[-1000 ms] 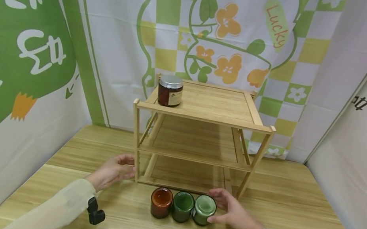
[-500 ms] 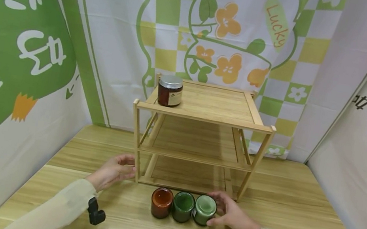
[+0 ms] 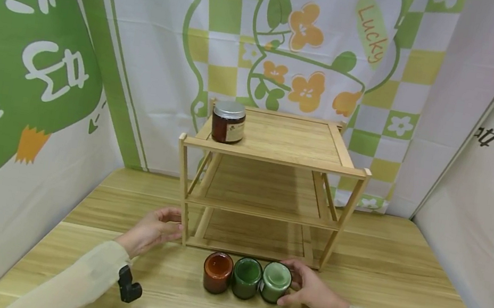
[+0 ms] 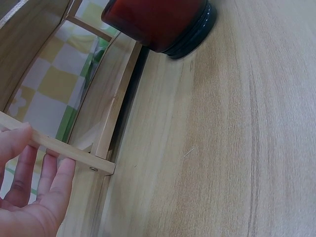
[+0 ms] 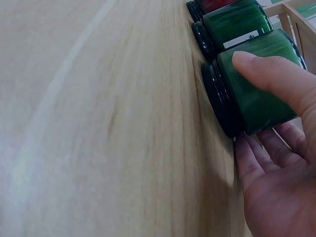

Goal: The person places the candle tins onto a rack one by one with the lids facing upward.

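Three glass jars stand in a touching row before the shelf, dark lids down: an amber jar (image 3: 217, 273), a dark green jar (image 3: 246, 278) and a light green jar (image 3: 275, 282). My right hand (image 3: 316, 293) holds the light green jar at the row's right end. In the right wrist view its thumb (image 5: 269, 74) presses one side and the fingers lie at the other. My left hand (image 3: 153, 231) pinches the front left post of the wooden shelf (image 3: 261, 214); the left wrist view shows thumb and fingertips on that post (image 4: 64, 146).
On the shelf's top tier, at the left, stands a brown jar (image 3: 228, 122) with a silver lid. The shelf has three tiers and stands on a wood-grain table (image 3: 381, 283). Printed cloth (image 3: 146, 52) hangs behind and at both sides.
My right hand has closed in slightly around the light green jar, its wrist shifting a little left. The left hand and the jars look nearly still.
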A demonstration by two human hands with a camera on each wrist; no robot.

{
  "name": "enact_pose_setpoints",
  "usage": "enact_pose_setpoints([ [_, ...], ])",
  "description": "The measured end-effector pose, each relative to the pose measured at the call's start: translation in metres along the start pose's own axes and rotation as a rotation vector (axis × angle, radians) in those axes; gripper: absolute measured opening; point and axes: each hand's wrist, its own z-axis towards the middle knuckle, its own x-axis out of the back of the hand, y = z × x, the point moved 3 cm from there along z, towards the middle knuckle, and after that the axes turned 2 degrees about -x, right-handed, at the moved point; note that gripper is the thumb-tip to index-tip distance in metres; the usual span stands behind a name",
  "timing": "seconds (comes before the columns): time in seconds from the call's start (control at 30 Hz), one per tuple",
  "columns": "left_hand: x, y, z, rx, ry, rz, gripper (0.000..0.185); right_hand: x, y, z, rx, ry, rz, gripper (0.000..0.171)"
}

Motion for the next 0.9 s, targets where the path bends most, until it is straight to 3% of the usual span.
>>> enact_pose_setpoints([
  [0.9,0.0003,0.0002,0.0,-0.003,0.008,-0.006,0.047,-0.0045,-0.0001,0.0043,-0.003,-0.016,-0.001,0.072],
])
